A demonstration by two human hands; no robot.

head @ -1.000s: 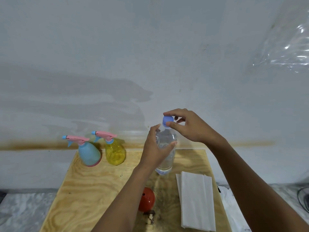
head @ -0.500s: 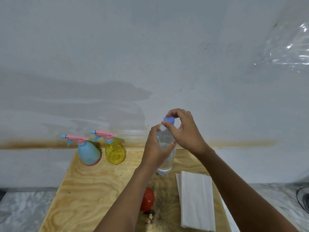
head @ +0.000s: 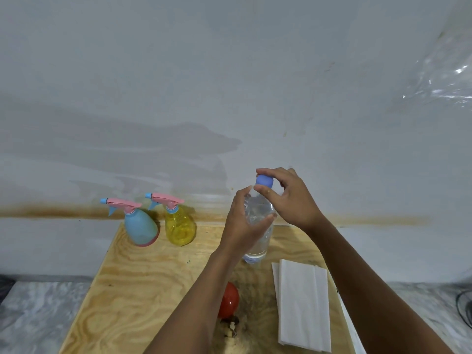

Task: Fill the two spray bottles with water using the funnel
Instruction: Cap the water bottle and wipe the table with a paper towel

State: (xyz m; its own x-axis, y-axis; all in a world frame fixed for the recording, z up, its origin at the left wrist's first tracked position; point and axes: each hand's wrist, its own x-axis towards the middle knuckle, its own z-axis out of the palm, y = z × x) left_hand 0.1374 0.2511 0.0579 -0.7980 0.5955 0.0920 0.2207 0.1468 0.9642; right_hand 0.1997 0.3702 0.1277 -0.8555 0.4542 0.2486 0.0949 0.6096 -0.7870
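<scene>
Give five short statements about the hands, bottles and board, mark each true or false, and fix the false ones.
1. The left hand grips the water bottle. True.
2. The right hand holds the funnel. False: its fingers pinch the blue cap.
3. Both spray bottles have their pink heads on. True: blue bottle, yellow bottle.
4. The folded towels lie left of the spray bottles. False: right, nearer the camera.
5. The water bottle lies flat on the board. False: upright.
</scene>
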